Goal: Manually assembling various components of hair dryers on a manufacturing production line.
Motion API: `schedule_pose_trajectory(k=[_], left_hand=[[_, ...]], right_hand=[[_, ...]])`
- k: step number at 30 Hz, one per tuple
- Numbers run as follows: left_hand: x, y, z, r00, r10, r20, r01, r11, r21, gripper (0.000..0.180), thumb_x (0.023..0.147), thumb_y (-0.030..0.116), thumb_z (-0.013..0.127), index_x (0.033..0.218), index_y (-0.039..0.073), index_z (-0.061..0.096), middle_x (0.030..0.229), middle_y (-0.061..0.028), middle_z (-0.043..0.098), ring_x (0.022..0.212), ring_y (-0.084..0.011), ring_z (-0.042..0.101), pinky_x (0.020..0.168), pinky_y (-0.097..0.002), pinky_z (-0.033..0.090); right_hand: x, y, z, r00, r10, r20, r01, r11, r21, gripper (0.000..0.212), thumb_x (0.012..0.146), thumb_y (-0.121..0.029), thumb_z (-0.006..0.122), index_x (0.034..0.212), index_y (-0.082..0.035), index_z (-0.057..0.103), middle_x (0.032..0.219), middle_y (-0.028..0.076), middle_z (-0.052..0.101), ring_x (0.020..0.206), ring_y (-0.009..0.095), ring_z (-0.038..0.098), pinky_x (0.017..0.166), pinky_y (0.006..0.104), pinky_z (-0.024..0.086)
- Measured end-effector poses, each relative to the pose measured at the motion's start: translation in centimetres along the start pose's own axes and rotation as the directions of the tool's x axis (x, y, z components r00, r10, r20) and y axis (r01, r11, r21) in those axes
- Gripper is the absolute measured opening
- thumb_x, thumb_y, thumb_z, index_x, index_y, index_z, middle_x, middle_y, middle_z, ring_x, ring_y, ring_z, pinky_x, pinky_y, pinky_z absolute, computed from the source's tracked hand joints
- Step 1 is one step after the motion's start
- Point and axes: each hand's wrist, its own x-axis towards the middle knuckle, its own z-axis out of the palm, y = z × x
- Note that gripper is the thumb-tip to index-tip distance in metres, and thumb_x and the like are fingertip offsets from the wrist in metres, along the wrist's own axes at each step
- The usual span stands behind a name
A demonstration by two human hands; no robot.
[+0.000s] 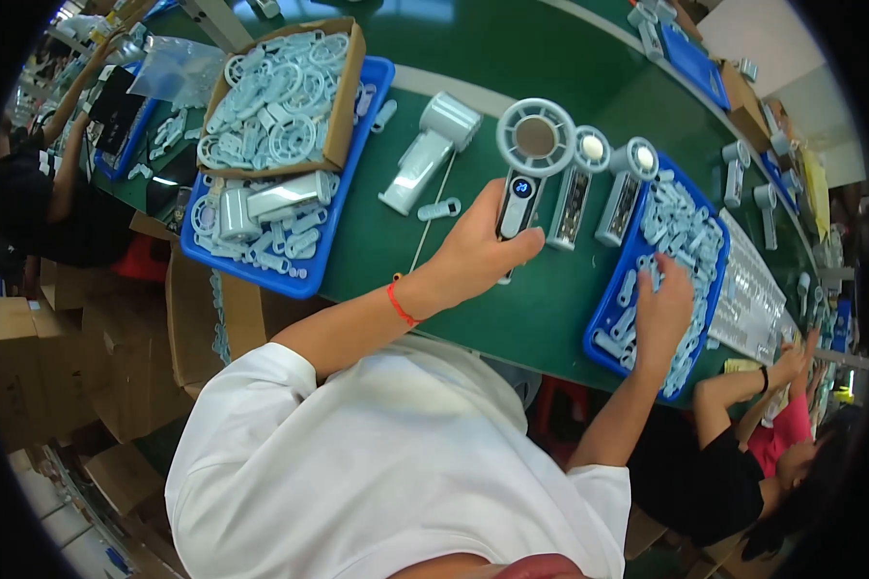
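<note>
My left hand point(475, 253) is wrapped round the handle of a light blue handheld fan point(557, 143), held upright above the green table. The fan's round head has a brown centre, and a small display glows on its dark front strip. My right hand point(668, 307) reaches into a blue tray point(597, 314) of small light blue plastic parts point(681, 217). Its thumb and fingertips close round one of these parts point(653, 275). Two fan bodies point(572, 198) with uncovered handles, the second fan body point(620, 198) nearer the tray, lie just right of the held fan.
Another fan body point(425, 159) and a small loose part point(439, 208) lie left of the held fan. Further left, a cardboard box point(355, 92) of ring-shaped parts rests on a blue tray point(309, 275). Clear plastic trays point(748, 289) lie at right. Co-workers sit on both sides.
</note>
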Motion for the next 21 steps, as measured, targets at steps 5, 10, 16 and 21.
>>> schedule_pose_trajectory(k=[5,10,16,21], left_hand=[[13.1,3.1,-1.0,0.715,0.697,-0.044,-0.442,0.501,0.744,0.043,0.072,0.025,0.061,0.101,-0.005,0.05,0.082,-0.0201,0.058,0.077,-0.0292,0.06,0.068,-0.0385,0.048],[28.5,4.6,-3.8,0.937,0.33,-0.113,0.03,0.247,0.968,0.051,0.074,0.036,0.057,0.108,-0.003,0.052,0.102,-0.0221,0.059,0.099,-0.0343,0.058,0.082,-0.0414,0.048],[33.3,8.5,-9.4,0.946,0.298,-0.127,0.101,0.099,0.99,0.049,0.082,0.048,0.05,0.097,0.004,0.066,0.106,-0.0189,0.061,0.101,-0.0336,0.058,0.087,-0.0452,0.045],[33.9,13.8,-31.6,0.826,0.545,-0.146,0.367,-0.323,0.872,0.039,0.077,0.009,0.054,0.115,0.015,0.055,0.113,-0.0094,0.058,0.103,-0.0318,0.057,0.085,-0.0406,0.048]], right_hand=[[-0.2,-0.1,3.1,0.989,-0.092,0.112,0.096,0.995,-0.03,0.028,0.071,-0.006,0.064,0.096,-0.003,0.053,0.093,0.016,0.054,0.085,0.036,0.054,0.072,0.0424,0.044],[0.3,-0.1,4.1,0.986,-0.165,0.02,0.166,0.985,-0.053,0.019,0.069,-0.002,0.062,0.085,-0.003,0.054,0.084,0.014,0.054,0.081,0.033,0.053,0.068,0.0424,0.042],[1.0,1.0,2.4,0.994,-0.099,-0.04,0.102,0.99,0.094,0.012,0.072,-0.004,0.06,0.082,-0.001,0.053,0.092,0.015,0.057,0.09,0.031,0.055,0.079,0.0395,0.041],[1.1,2.2,1.4,0.886,0.457,0.078,-0.335,0.515,0.789,0.02,0.092,-0.007,0.041,0.104,0.001,0.053,0.09,0.013,0.059,0.069,0.018,0.06,0.058,0.0255,0.046]])
